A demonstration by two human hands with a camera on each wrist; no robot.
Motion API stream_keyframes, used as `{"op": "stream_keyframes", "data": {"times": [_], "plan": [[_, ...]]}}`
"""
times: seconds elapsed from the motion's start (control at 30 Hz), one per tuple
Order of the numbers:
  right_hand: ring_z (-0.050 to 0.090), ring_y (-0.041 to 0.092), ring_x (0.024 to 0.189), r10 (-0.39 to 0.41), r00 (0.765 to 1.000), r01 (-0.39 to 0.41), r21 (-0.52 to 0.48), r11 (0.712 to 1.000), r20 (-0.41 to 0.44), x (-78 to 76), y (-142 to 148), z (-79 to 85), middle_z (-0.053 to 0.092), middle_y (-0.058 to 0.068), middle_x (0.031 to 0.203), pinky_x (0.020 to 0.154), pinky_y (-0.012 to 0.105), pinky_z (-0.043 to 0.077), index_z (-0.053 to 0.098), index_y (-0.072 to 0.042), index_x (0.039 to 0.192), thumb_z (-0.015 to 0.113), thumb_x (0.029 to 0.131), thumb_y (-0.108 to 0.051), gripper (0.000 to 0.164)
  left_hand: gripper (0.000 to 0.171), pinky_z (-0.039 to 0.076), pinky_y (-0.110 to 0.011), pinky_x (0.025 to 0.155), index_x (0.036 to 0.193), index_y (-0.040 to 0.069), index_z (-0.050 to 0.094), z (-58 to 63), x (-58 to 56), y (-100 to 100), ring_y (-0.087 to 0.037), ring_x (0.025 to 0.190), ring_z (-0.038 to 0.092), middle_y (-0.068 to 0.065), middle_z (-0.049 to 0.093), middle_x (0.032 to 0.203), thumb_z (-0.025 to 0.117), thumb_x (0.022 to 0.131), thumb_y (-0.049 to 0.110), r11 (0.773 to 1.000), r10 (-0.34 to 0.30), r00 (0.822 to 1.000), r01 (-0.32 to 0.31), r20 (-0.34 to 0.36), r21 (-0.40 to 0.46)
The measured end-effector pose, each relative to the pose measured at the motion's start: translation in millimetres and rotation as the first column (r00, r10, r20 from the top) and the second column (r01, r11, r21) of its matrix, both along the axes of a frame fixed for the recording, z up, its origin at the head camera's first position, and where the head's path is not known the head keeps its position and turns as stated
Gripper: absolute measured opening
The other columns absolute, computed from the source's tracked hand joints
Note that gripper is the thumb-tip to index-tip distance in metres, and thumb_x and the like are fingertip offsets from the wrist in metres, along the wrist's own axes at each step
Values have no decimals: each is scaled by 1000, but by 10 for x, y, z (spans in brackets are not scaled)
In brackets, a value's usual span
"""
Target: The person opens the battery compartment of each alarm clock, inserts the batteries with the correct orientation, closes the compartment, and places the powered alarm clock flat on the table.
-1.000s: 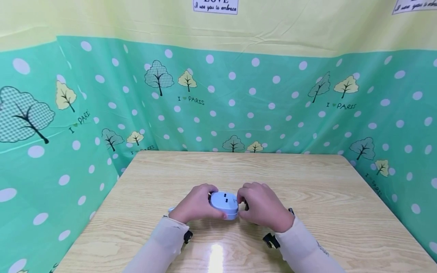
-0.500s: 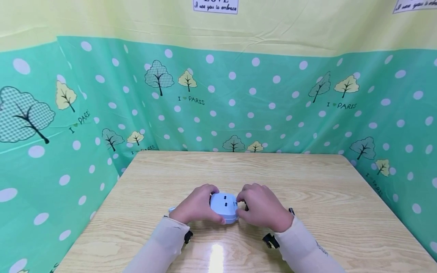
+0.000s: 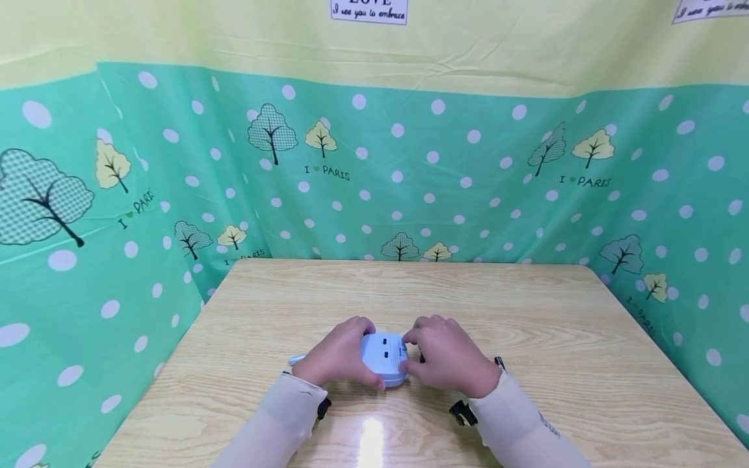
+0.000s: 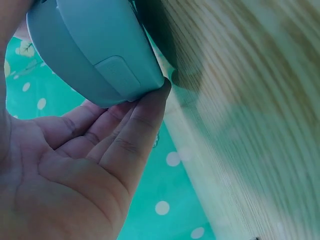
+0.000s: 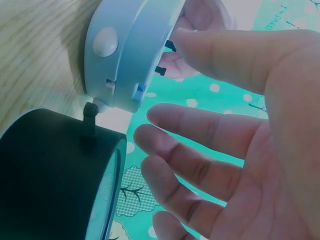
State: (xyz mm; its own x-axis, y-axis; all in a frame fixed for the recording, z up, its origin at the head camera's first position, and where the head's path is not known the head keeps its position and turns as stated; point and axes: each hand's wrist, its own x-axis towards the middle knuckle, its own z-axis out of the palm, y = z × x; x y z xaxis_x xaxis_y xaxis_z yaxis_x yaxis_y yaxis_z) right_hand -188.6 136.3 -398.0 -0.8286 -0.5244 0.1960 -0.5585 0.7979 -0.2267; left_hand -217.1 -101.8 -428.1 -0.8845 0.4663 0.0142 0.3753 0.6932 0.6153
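In the head view, my left hand point(image 3: 338, 356) grips a rounded light-blue plastic case point(image 3: 379, 359) at its left end, thumb in front and fingers behind. Two small black pegs point(image 3: 385, 355) stand out from its upper face. My right hand point(image 3: 447, 351) is at the case's right end, index finger and thumb beside its edge. Seen from the right wrist, those fingers are spread and fairly straight, with the thumb close by the pegs. That view also shows a white round knob point(image 5: 105, 41) on the case. The left wrist view has fingers under a side with a rectangular panel point(image 4: 116, 75).
A black cylinder point(image 5: 45, 175) with a glassy front stands close to the case, mostly hidden by my right hand in the head view. A light-blue piece point(image 3: 296, 359) shows behind my left wrist. The wood-grain table point(image 3: 526, 312) ends at a green dotted curtain point(image 3: 433, 175).
The case has tilted in my hands, so more of its upper face shows and its front edge sits lower in the head view. Both hands have barely shifted.
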Motion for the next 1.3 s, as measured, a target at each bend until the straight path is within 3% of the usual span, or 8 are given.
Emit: {"op": "stream_keyframes", "data": {"times": [0.27,0.53,1.03,1.17,1.3], "plan": [[54,17,88,-12,1000,12,31,999,5,7,-20,-9,71,-2,105,77,41,45,80,-18,114,84,80,-47,45,98,52,-29,85,127,8,56,-10,12,8,-12,95,56,5,58,110,103,49,44,999,-11,1000,10,-15,-44],[52,17,89,-17,999,16,40,999,37,12,-8,-49,71,0,107,79,41,43,79,-17,116,85,80,-47,48,103,52,-31,89,130,8,53,-39,19,29,-13,97,56,4,56,111,104,48,43,999,-17,1000,17,21,-47],[54,17,90,-17,999,15,56,998,35,-36,-23,-62,71,-1,106,81,42,44,79,-18,117,85,78,-47,48,108,52,-31,91,137,7,49,-24,28,17,-13,98,55,2,54,116,103,50,41,995,-46,999,43,-26,-87],[55,17,91,-25,999,22,54,998,49,-33,-25,-64,72,-1,107,82,43,44,79,-17,116,86,78,-46,47,120,52,-35,96,150,6,44,-18,53,36,-15,106,55,-3,56,131,100,54,50,992,-59,997,52,-50,-118],[55,18,92,-26,998,22,62,998,53,-30,-28,-59,72,-1,108,83,44,45,79,-17,116,86,79,-46,47,115,52,-33,91,150,9,48,-29,58,52,-14,104,55,0,57,132,96,58,58,992,-57,998,52,-39,-115]]}}
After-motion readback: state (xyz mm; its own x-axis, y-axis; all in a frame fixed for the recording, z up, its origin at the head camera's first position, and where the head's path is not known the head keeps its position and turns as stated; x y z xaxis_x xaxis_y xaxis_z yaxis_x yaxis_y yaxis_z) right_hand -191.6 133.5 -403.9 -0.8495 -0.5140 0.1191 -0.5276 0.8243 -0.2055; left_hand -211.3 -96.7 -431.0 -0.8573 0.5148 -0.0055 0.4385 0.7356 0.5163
